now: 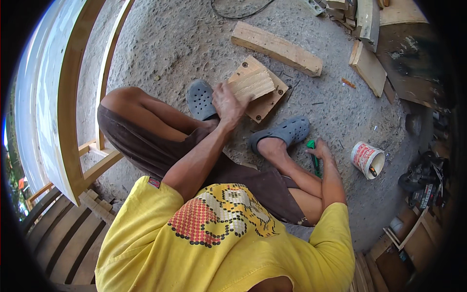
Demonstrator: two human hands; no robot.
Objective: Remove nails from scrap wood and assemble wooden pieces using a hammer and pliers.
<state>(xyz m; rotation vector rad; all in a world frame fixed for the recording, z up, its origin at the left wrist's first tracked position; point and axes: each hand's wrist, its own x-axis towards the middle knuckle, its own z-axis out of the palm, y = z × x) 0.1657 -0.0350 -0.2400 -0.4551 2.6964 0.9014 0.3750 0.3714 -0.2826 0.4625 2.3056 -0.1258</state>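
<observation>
My left hand is closed on the near left side of a pale wood block with a rough, ridged face. Beneath that block is a flat square board with dark round spots at its corners, on the ground in front of my feet. To the right, beside my right shoe, my right hand is wrapped round a green-handled tool. Its kind cannot be made out, as my fingers hide part of it.
Beyond the board lies a thick wooden beam. A white bucket with red print tilts at the right. Offcuts are piled at the far right. A wooden frame stands at my left. Grey clogs are on my feet.
</observation>
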